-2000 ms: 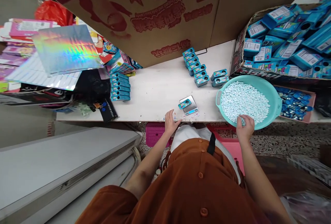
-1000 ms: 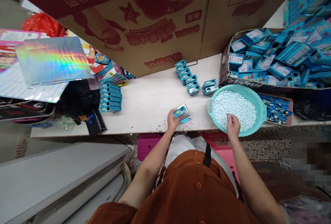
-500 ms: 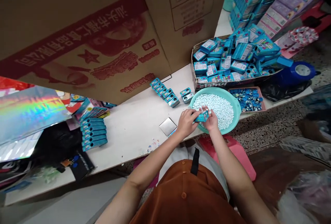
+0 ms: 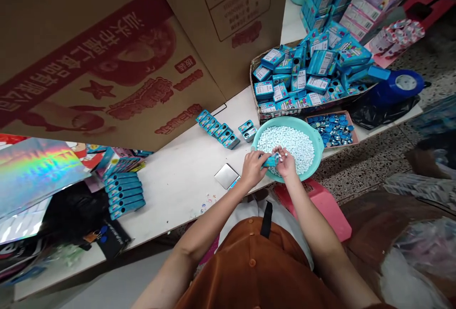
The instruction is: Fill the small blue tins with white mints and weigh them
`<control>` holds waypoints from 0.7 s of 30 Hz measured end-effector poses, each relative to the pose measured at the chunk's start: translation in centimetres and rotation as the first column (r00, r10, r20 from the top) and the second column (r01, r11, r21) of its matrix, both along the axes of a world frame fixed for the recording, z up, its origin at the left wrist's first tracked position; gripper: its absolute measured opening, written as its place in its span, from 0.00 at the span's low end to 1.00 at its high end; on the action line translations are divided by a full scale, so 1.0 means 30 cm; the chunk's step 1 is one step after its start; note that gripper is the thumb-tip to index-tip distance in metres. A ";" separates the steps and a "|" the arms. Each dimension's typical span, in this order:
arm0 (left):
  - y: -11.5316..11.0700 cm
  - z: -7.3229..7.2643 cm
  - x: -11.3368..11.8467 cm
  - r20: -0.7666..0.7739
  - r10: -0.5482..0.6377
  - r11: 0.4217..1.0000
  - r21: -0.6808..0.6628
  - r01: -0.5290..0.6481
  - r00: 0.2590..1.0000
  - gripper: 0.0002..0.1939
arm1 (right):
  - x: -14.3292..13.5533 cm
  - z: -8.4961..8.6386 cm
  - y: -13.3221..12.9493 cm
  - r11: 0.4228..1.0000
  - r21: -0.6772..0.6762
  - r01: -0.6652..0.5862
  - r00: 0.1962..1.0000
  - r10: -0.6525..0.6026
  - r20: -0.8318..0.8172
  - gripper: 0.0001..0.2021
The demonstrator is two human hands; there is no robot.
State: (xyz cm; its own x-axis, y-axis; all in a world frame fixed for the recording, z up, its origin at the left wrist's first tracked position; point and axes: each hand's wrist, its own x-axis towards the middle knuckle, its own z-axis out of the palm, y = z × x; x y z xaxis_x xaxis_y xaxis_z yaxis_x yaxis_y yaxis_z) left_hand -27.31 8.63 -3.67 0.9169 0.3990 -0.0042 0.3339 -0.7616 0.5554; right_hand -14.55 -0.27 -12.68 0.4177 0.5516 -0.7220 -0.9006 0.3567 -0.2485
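Note:
My left hand (image 4: 252,168) is closed round a small blue box (image 4: 271,160), held tilted over the near-left part of the basin. Beside its end, my right hand (image 4: 287,167) is turned palm up, fingers curled, with a few small white candies (image 4: 281,155) in it. Under both hands stands a turquoise basin (image 4: 318,146) holding many more white candies (image 4: 299,142). A small scale (image 4: 226,176) with a shiny square plate lies left of my left hand. Two blue boxes (image 4: 247,130) with round holes stand just behind the basin, and a row of similar boxes (image 4: 217,129) is farther left.
A carton (image 4: 261,115) heaped with blue boxes stands behind the basin. Right of it, a pink tray (image 4: 355,139) holds blue and silver caps. A large cardboard box (image 4: 199,28) blocks the back left. More blue boxes (image 4: 124,195) are stacked at the left of the white table (image 4: 171,180).
The camera view has shifted, so the table things appear slightly farther left. The blue box has tilted differently, and my right hand has opened a little, showing candies in the palm.

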 end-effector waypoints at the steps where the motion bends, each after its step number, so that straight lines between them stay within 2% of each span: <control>1: 0.001 -0.004 -0.004 0.002 0.007 1.000 -0.004 -0.007 1.000 0.23 | -0.001 -0.005 -0.002 1.000 -0.013 0.008 1.000 -0.008 0.007 0.09; 5: -0.004 -0.013 -0.020 0.026 0.029 0.999 -0.018 -0.029 0.999 0.25 | -0.003 -0.014 -0.011 0.999 -0.047 0.025 0.999 -0.024 0.024 0.07; 11: -0.029 -0.045 -0.032 -0.059 0.019 1.000 -0.011 -0.020 0.998 0.26 | -0.024 -0.006 0.002 0.997 -0.057 -0.056 0.998 0.057 0.014 0.06; 15: -0.021 -0.055 -0.050 -0.032 0.063 0.996 -0.057 -0.064 0.998 0.25 | -0.031 -0.008 0.010 0.996 -0.081 -0.027 1.000 0.026 -0.016 0.08; 18: 0.000 -0.063 -0.068 0.065 0.166 0.960 -0.241 -0.146 0.984 0.20 | -0.026 -0.013 0.001 0.997 -0.080 -0.008 0.999 0.005 -0.046 0.07; 21: 0.017 -0.081 -0.105 0.135 0.365 0.824 -0.508 -0.252 0.921 0.18 | -0.016 -0.014 -0.018 0.996 -0.084 -0.029 0.998 0.023 -0.066 0.05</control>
